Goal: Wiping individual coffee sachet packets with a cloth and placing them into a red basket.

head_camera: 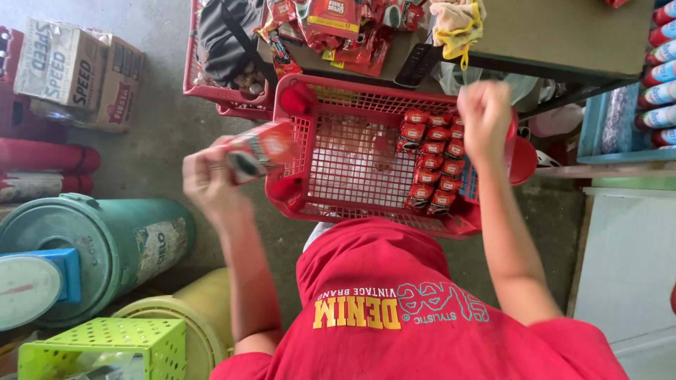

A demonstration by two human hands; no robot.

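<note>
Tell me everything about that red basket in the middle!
The red basket is plastic-looking, with mesh walls and floor you can see through and rounded corners. It sits level in front of the person, below a table edge. Small red packets lie in rows along its right side; the rest is bare. The right hand is raised over those packets. The left hand holds a red packet beside its left edge.

Basket (pixel 352 211): red plastic mesh. Packets in it (pixel 431 163): red with dark ends, white patch. Packet in my left hand (pixel 211 179) looks red-orange with a white and black patch (pixel 259 149). My shirt (pixel 394 331): red, yellow and teal lettering. Drum (pixel 120 239) green. Crate (pixel 105 345) lime green. Tabletop (pixel 563 35) olive.
</note>
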